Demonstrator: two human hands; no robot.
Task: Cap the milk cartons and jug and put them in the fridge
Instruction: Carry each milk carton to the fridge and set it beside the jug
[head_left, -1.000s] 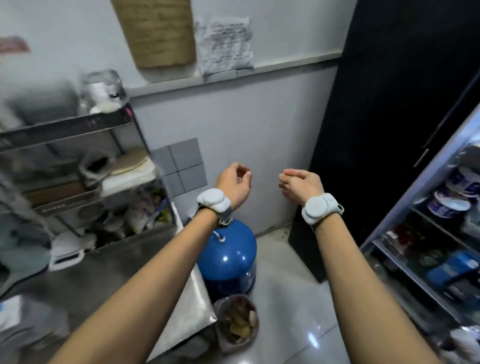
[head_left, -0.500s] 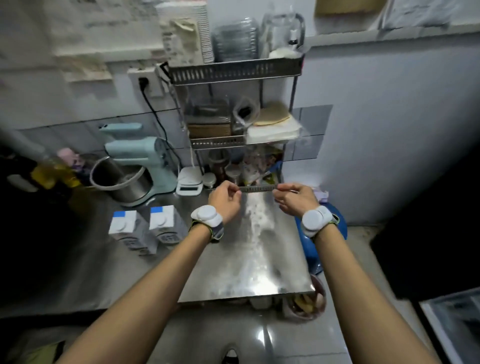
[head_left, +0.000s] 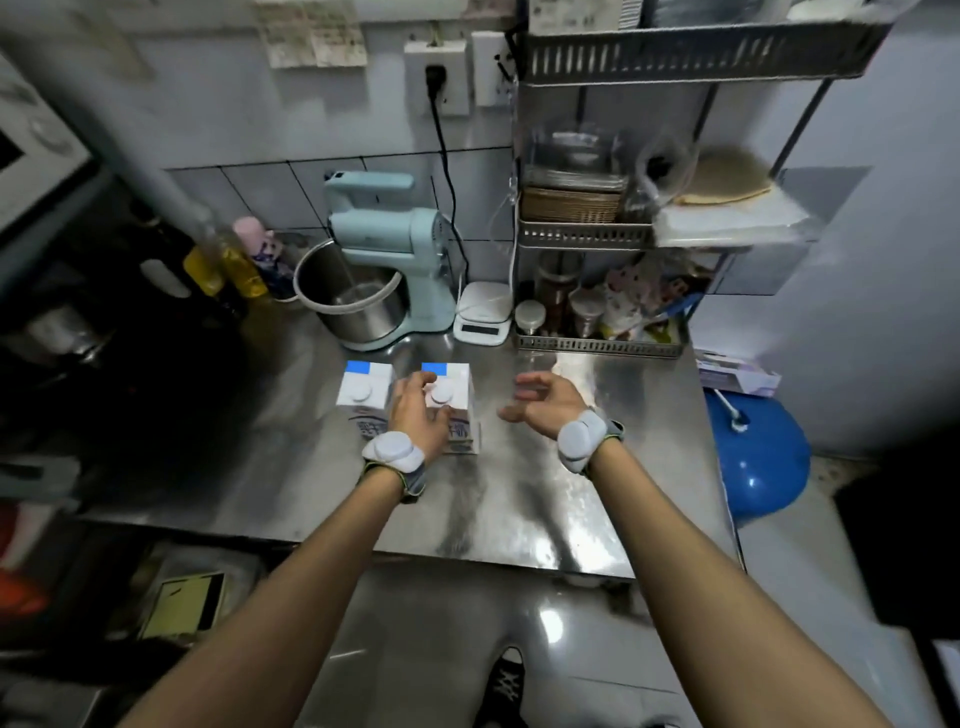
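Two white milk cartons with blue corners and white round caps stand side by side on the steel counter (head_left: 519, 499). The left carton (head_left: 363, 392) stands free. My left hand (head_left: 418, 410) lies against the front and left side of the right carton (head_left: 454, 395), fingers curled around it near the cap. My right hand (head_left: 543, 405) hovers just right of that carton, fingers spread, holding nothing. No jug or fridge is in view.
A mint stand mixer (head_left: 384, 260) with a steel bowl and a white scale (head_left: 483, 312) sit behind the cartons. A metal shelf rack (head_left: 623, 234) fills the back right. Bottles (head_left: 223, 265) stand at the left. A blue tank (head_left: 758, 457) sits right of the counter.
My view swung left from the fridge to the counter. Both hands dropped toward the cartons, and the left hand came onto the right carton.
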